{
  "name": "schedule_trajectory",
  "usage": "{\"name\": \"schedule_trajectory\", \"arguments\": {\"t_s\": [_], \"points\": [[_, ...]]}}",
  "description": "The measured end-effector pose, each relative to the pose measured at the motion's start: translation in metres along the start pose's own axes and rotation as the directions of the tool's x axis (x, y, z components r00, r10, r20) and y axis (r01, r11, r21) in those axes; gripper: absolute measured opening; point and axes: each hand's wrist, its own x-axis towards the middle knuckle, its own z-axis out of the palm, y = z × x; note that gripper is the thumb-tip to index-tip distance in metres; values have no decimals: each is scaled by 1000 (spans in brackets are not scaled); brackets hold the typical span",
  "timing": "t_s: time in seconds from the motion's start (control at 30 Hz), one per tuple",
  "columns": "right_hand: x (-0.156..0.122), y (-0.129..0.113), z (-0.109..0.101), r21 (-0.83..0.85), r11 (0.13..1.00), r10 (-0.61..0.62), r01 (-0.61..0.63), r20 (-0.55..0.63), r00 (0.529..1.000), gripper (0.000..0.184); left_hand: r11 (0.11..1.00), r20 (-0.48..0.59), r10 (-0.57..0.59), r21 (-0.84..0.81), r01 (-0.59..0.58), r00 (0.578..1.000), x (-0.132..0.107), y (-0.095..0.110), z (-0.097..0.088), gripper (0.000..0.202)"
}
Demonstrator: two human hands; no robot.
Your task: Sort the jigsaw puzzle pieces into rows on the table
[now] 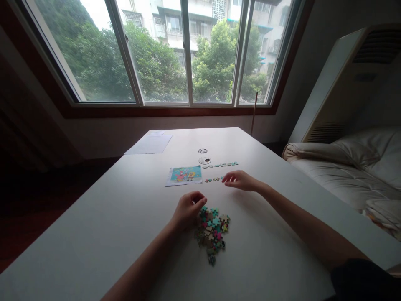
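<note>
Wide window (209, 62) beyond white table (122, 225); table's near edge cut off from view. Broad room at both sides, out to the edges. Left hand (188, 207): fingers curled, at upper left of puzzle pile (215, 222), hiding part of it; any grip can't be told. Right hand (238, 180): half open, beyond pile, fingertips at right end of short puzzle row (216, 179); pinching or not, can't tell.

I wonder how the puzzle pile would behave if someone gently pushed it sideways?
The pile would probably spread rather than move as one, since its pieces overlap loosely. Individual pieces should slide rather than roll, as they look flat. The table looks smooth with a slight sheen, so it may offer little resistance.
</note>
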Motion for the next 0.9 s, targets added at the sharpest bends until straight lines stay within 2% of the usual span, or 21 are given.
{"name": "schedule_trajectory", "arguments": {"t_s": [0.1, 0.23, 0.33, 0.47, 0.6, 0.7, 0.8, 0.9], "points": [[-21, -21, 9, 64, 994, -94, 84, 174, 980, 25, 999, 5, 23, 36, -23, 1000, 1, -3, -1, 23], [-41, -38, 17, 62, 989, -149, 138, 260, 954, 35, 989, 27, 82, 120, -85, 996, 0, 0, -5, 19], [-48, -43, 22, 48, 982, -190, 184, 279, 941, 39, 968, 47, 147, 196, -154, 988, -3, 6, -10, 13], [-49, -43, 28, 38, 977, -210, 208, 273, 939, 34, 927, 104, 222, 286, -243, 969, -5, 13, -15, 11], [-49, -43, 30, 60, 974, -227, 219, 251, 941, 27, 758, 235, 314, 521, -392, 920, -6, 19, -19, 17], [-50, -45, 31, 61, 971, -237, 229, 222, 946, 22, 686, 298, 340, 569, -453, 892, -7, 24, -21, 19], [-50, -49, 31, 51, 971, -239, 234, 195, 951, 20, 751, 266, 342, 499, -432, 901, -8, 27, -20, 17], [-51, -50, 30, 83, 969, -245, 232, 218, 945, 21, 825, 213, 323, 414, -385, 922, -8, 28, -19, 14]]}}
